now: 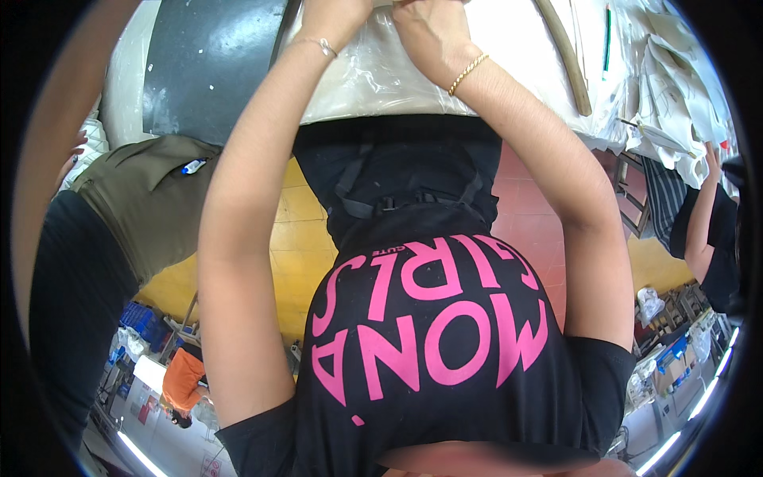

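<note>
Sleeves (600, 381) of our black T-shirt (477, 397) are nearest to the camera, and the shirt carries large pink letters. From them our two bare arms reach forward, elbows bent outward, and the forearms come together toward the upper edge. Our left hand (343, 11) wears a thin bracelet (327, 48) at the wrist; its fingers are cut off, so we cannot tell if they are apart or closed on something. Our right hand (429, 17), with a gold chain bracelet (467, 73), is just beside it, fingers looking bent inward; what they hold, we cannot tell either.

Beneath our hands lies the clear plastic sheet (362, 83), spread over the table before our waist. Its near edge runs from left to right; its long axis we cannot judge, because the upper part leaves the view. To the left lies a dark grey panel (214, 71). To the right, a bowed wooden stick (570, 56) points slightly rightward toward us, and a green pencil (607, 40) is beyond it, near white fabric (675, 91). Farther away, a person in orange (187, 375) is on the left.
</note>
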The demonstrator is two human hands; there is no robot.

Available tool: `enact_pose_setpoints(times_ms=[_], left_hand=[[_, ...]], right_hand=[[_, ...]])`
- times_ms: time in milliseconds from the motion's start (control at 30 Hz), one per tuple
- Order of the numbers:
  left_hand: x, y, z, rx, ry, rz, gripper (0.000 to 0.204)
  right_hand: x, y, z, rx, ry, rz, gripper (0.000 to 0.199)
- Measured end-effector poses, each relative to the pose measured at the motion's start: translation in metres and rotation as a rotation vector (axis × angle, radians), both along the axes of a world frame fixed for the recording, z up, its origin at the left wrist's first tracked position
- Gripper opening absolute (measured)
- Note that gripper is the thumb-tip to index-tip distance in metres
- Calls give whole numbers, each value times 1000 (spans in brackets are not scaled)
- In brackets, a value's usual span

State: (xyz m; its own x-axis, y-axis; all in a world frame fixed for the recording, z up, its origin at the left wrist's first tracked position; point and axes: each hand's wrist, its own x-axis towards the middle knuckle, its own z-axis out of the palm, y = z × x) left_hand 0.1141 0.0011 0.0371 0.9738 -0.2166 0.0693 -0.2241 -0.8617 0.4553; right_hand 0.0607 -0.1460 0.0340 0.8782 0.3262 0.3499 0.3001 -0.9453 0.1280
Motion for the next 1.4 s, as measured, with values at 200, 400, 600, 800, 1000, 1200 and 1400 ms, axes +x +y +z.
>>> enact_pose_setpoints(times_ms=[200, 400, 600, 800, 1000, 1200, 1400], left_hand=[[-30, -5, -11, 67, -93, -33, 16], [-42, -17, 0, 204, 57, 163, 16], [-41, -18, 3, -118, -105, 141, 13], [-37, -21, 12, -158, 0, 193, 16], [-41, -18, 7, -196, 19, 248, 25], [-57, -5, 25, -244, 147, 104, 41], [-63, -3, 24, -313, 221, 149, 58]], right_hand=[[-10, -3, 4, 236, 65, 138, 21], [-26, 6, 20, 377, 320, 104, 28], [-13, 13, 17, 233, 285, 27, 46], [2, 16, 24, 224, 424, 37, 56], [11, 18, 23, 300, 514, 58, 55], [15, 16, 27, 391, 393, 166, 57], [11, 11, 19, 324, 306, 247, 61]])
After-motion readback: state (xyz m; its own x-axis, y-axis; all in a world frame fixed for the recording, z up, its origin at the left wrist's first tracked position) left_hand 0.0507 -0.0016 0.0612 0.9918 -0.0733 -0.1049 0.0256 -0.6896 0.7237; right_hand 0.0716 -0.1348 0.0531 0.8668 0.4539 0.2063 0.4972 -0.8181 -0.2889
